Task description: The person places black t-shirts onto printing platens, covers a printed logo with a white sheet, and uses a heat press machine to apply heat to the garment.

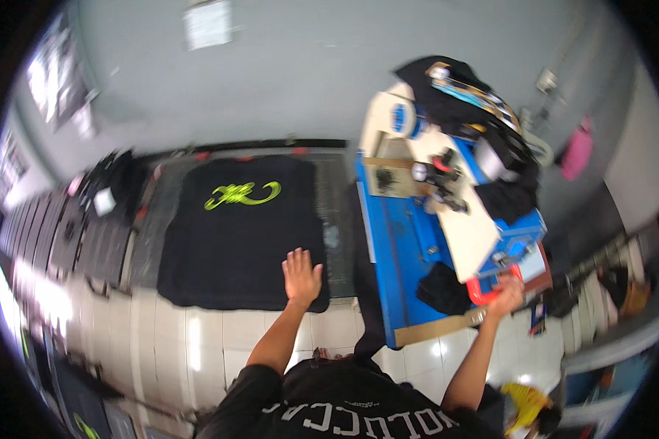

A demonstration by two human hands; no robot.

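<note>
My left hand lies flat, fingers stretched, on the near right part of a black cloth panel. The cloth is spread over a dark flat board and carries a yellow-green curling print near its far end. At the right, my right hand is closed round a red handle-like loop at the near end of a cream board on a blue stand. What the red loop is fixed to is partly hidden by the hand.
The blue stand holds a cream board, black cloth, tools and small bottles. More dark boards line up at the left. A grey wall stands behind. A person in yellow is at the lower right.
</note>
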